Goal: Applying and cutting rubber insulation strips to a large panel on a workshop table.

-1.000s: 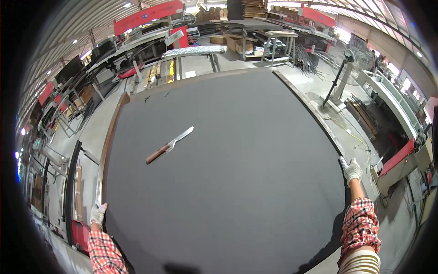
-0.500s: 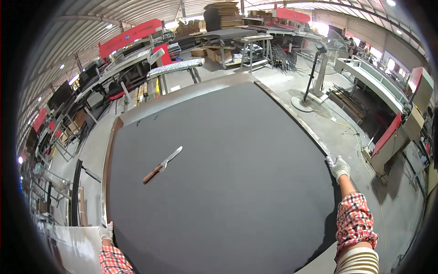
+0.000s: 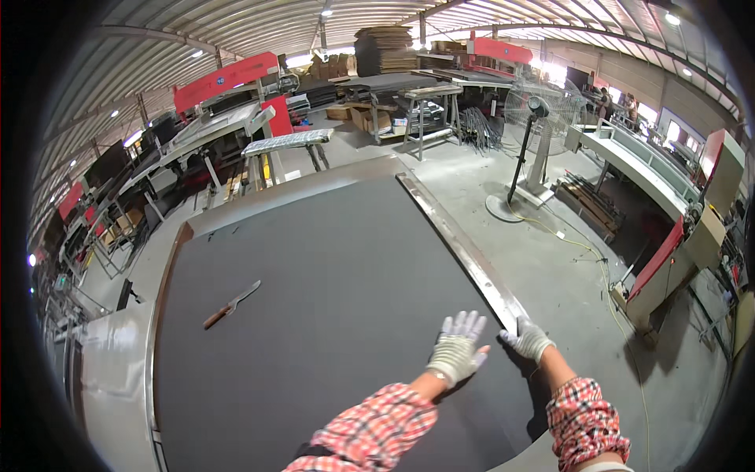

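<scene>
A broad dark grey sheet covers the table in front of me. My left hand, in a white striped work glove, lies on the sheet with its fingers spread, close to the right edge. Just right of it, my gloved right hand is closed around the sheet's right edge, at the near end of the metal side rail. Part of its grip is hidden. On the sheet to the left rests a knife with a brown handle, its blade pointing away and to the right.
A raised rim borders the table's left side. To the right stand a large floor fan with a yellow cable on the floor and a machine with a red panel. A silver-topped bench stands beyond the table.
My left hand has left the sheet's left edge and crossed over to lie flat near the right edge. My right hand stays at that edge. The view has shifted rightward.
</scene>
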`<state>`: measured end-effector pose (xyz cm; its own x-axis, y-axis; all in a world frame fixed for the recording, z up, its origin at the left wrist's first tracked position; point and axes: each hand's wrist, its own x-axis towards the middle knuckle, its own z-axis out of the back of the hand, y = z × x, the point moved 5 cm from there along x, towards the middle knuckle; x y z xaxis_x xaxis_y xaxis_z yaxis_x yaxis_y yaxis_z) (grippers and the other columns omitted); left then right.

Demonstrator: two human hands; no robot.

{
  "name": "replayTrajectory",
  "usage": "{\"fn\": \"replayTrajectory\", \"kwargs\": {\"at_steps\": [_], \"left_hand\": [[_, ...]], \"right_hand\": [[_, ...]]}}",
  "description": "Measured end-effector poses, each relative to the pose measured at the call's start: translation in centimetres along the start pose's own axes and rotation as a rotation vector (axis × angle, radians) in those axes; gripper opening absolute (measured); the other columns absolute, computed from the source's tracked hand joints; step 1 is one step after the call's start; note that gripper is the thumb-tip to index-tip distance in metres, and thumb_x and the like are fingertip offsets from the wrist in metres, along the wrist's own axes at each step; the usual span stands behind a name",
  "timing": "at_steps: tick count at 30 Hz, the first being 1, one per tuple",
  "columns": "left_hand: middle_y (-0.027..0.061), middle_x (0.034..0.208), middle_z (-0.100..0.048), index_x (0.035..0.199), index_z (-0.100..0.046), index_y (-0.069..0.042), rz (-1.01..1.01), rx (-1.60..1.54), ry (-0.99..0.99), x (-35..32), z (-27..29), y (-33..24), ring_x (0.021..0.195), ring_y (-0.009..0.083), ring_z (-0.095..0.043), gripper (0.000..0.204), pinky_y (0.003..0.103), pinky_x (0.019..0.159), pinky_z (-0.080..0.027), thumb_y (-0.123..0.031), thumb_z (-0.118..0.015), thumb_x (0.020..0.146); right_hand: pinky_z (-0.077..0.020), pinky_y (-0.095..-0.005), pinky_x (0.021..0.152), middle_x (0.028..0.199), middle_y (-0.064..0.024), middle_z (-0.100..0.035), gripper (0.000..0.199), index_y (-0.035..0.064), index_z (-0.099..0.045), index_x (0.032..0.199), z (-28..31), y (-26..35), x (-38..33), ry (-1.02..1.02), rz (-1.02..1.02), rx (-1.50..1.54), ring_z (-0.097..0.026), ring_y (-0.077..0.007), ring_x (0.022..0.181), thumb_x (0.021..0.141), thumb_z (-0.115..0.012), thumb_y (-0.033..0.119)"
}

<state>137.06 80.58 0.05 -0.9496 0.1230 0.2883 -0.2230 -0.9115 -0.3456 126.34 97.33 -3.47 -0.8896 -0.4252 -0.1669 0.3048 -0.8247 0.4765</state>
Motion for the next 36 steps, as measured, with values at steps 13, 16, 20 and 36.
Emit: {"fn": "replayTrajectory", "kwargs": {"at_steps": [13, 16, 20, 36], "left_hand": [[0.0152, 0.144, -0.029, 0.136, -0.035, -0.001, 0.082, 0.184, 0.2, 4.8, -5.7, -1.9, 0.136, 0.0306, -0.022, 0.069, 0.046, 0.111, -0.011, -0.05, -0.043, 0.086], [0.0156, 0.144, -0.03, 0.136, -0.034, -0.002, 0.103, 0.184, 0.239, 5.1, -5.6, -1.8, 0.135, 0.0307, -0.023, 0.068, 0.047, 0.111, -0.012, -0.048, -0.044, 0.087], [0.0155, 0.144, -0.03, 0.138, -0.032, -0.004, 0.107, 0.153, 0.183, 5.0, -5.8, -1.8, 0.135, 0.0312, -0.024, 0.067, 0.047, 0.11, -0.013, -0.047, -0.044, 0.087], [0.0162, 0.141, -0.034, 0.135, -0.035, -0.002, -0.05, -0.034, 0.271, -14.2, -0.9, -9.6, 0.133, 0.0318, -0.025, 0.069, 0.045, 0.111, -0.014, -0.049, -0.046, 0.086]], "right_hand": [[-0.0456, -0.0459, 0.082, 0.098, -0.0313, -0.059, 0.068, -0.0054, -0.043, 0.119, -0.9, 0.7, 10.1, 0.025, 0.075, -0.093, -0.057, -0.0434, 0.095, 0.085, -0.047, 0.054], [-0.0452, -0.0443, 0.084, 0.1, -0.0296, -0.059, 0.068, -0.0049, -0.044, 0.117, -0.4, 3.0, 15.0, 0.024, 0.096, -0.054, -0.057, -0.042, 0.097, 0.085, -0.048, 0.055], [-0.044, -0.0423, 0.087, 0.106, -0.0301, -0.057, 0.074, -0.0052, -0.041, 0.125, -0.4, 4.2, 19.0, 0.025, 0.123, -0.068, -0.055, -0.0401, 0.103, 0.084, -0.048, 0.056], [-0.0411, -0.0286, 0.091, 0.113, -0.0094, -0.059, 0.057, -0.0003, -0.05, 0.124, -4.2, -10.5, -13.9, -0.002, -0.129, 0.705, -0.052, -0.0167, 0.104, 0.091, -0.049, 0.046]]}}
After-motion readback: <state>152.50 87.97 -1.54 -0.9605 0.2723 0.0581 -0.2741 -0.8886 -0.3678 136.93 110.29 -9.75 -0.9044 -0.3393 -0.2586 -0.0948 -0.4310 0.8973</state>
